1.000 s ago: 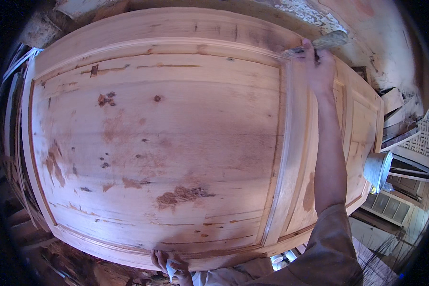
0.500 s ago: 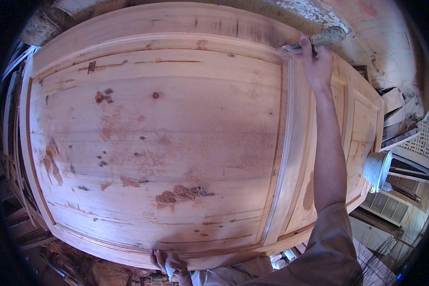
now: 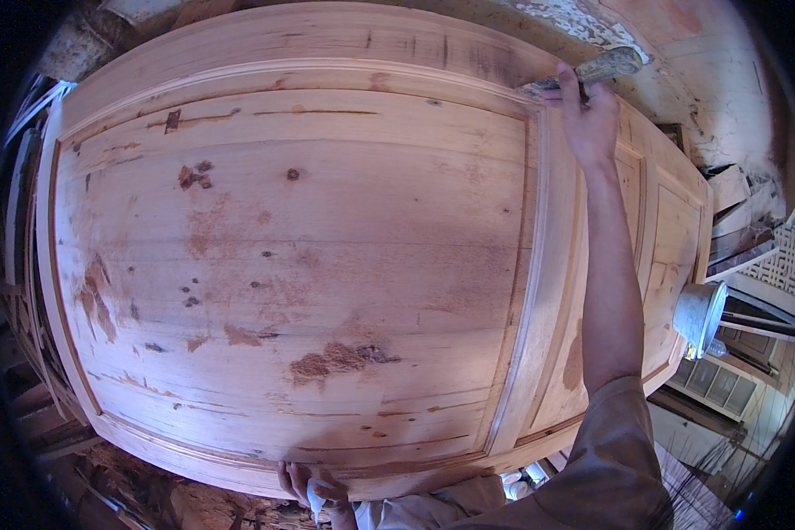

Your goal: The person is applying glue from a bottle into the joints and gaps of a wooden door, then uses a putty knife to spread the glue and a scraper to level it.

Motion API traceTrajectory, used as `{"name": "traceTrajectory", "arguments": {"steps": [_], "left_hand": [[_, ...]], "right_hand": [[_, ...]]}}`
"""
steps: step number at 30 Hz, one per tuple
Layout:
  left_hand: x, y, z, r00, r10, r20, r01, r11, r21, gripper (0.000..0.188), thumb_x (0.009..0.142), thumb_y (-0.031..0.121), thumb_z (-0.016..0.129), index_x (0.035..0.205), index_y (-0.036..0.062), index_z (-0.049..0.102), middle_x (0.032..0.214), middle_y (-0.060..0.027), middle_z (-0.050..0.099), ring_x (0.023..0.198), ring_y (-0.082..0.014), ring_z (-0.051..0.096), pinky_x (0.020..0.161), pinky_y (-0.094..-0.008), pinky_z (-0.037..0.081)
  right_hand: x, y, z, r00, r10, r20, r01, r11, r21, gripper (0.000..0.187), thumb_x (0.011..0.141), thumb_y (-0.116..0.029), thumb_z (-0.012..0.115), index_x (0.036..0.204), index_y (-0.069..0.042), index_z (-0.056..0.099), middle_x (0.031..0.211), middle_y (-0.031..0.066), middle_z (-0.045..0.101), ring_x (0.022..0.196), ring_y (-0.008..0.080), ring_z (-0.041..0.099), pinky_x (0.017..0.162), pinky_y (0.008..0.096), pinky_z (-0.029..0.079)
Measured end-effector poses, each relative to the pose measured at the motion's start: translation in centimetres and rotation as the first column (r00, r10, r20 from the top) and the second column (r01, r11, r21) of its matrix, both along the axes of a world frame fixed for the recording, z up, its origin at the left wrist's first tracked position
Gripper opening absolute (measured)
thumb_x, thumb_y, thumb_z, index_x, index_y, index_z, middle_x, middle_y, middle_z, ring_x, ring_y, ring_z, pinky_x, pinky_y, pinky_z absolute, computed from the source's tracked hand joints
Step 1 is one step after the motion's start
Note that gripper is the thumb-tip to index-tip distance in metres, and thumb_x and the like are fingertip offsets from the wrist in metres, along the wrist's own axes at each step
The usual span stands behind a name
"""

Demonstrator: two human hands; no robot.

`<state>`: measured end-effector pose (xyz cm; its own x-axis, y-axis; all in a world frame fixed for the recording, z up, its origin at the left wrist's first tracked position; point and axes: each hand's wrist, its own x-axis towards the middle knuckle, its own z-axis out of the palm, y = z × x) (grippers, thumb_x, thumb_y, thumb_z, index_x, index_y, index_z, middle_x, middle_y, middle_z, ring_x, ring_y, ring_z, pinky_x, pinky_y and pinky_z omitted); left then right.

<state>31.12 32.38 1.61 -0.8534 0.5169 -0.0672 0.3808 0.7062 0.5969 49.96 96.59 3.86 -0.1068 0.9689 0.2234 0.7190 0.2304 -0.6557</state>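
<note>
A large pale wooden door (image 3: 389, 221) with framed panels and brown filler-like patches lies before me. My right hand (image 3: 589, 119) reaches to its far edge and grips a hand tool with a thick, worn grey-green handle (image 3: 611, 64). The tool's narrow tip meets the moulding near the far right corner of the big panel; its exact kind is partly hidden by my fingers. At the near edge, my left hand (image 3: 334, 500) closes around a small white bottle with a pointed nozzle (image 3: 315, 496). Its fingertips rest by the door's rim.
A whitish round tub (image 3: 700, 318) stands at the door's right end. Stacked timber strips (image 3: 35, 291) line the left side. Wood scraps (image 3: 742, 221) lie at the far right, beside a stained wall (image 3: 680, 53). Brown debris (image 3: 203, 503) covers the ground below the near edge.
Almost nothing differs. The view has shifted very slightly, and both hands keep their places and their holds.
</note>
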Motion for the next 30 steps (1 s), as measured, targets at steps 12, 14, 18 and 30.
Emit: {"name": "traceTrajectory", "arguments": {"steps": [12, 14, 18, 30], "left_hand": [[0.3, 0.9, 0.3, 0.998, 0.047, 0.033, -0.049, 0.997, 0.058, 0.066, 0.099, 0.052, 0.034, 0.126, -0.0063, 0.052, 0.135, -0.0286, 0.043, 0.117, -0.0402, 0.051, 0.095, -0.0467, 0.044], [0.4, 1.2, 0.5, 0.998, 0.052, 0.037, -0.054, 0.997, 0.059, 0.066, 0.099, 0.051, 0.034, 0.126, -0.0061, 0.052, 0.134, -0.0294, 0.044, 0.118, -0.0406, 0.050, 0.096, -0.0473, 0.044], [0.2, 1.5, 0.6, 0.999, -0.010, -0.032, 0.011, 1.000, 0.020, 0.064, 0.099, 0.050, 0.034, 0.125, -0.0058, 0.052, 0.134, -0.0296, 0.043, 0.118, -0.0407, 0.050, 0.097, -0.0471, 0.043], [0.2, 1.1, 0.3, 1.000, 0.022, 0.011, -0.022, 0.999, 0.044, 0.062, 0.100, 0.047, 0.035, 0.124, -0.0072, 0.052, 0.135, -0.0282, 0.042, 0.117, -0.0396, 0.050, 0.096, -0.0456, 0.045]], "right_hand": [[-0.1, 0.1, -0.2, 0.998, -0.001, -0.057, 0.002, 1.000, 0.023, 0.032, 0.096, -0.028, 0.059, 0.092, 0.003, 0.065, 0.075, 0.0140, 0.071, 0.069, 0.0176, 0.071, 0.065, 0.0301, 0.054], [-0.1, 0.1, -0.2, 0.999, -0.001, -0.033, 0.002, 1.000, 0.023, 0.032, 0.096, -0.028, 0.059, 0.092, 0.003, 0.065, 0.076, 0.0142, 0.071, 0.068, 0.0175, 0.071, 0.065, 0.0301, 0.054], [0.4, 0.4, -0.5, 0.999, 0.027, 0.045, -0.031, 0.996, 0.080, 0.033, 0.096, -0.028, 0.059, 0.089, 0.003, 0.064, 0.076, 0.0144, 0.071, 0.067, 0.0170, 0.071, 0.064, 0.0301, 0.054], [0.8, 0.8, -1.2, 1.000, 0.019, -0.004, -0.019, 0.999, 0.049, 0.039, 0.095, -0.034, 0.061, 0.082, 0.003, 0.063, 0.071, 0.0131, 0.071, 0.065, 0.0187, 0.070, 0.063, 0.0312, 0.054]]}}
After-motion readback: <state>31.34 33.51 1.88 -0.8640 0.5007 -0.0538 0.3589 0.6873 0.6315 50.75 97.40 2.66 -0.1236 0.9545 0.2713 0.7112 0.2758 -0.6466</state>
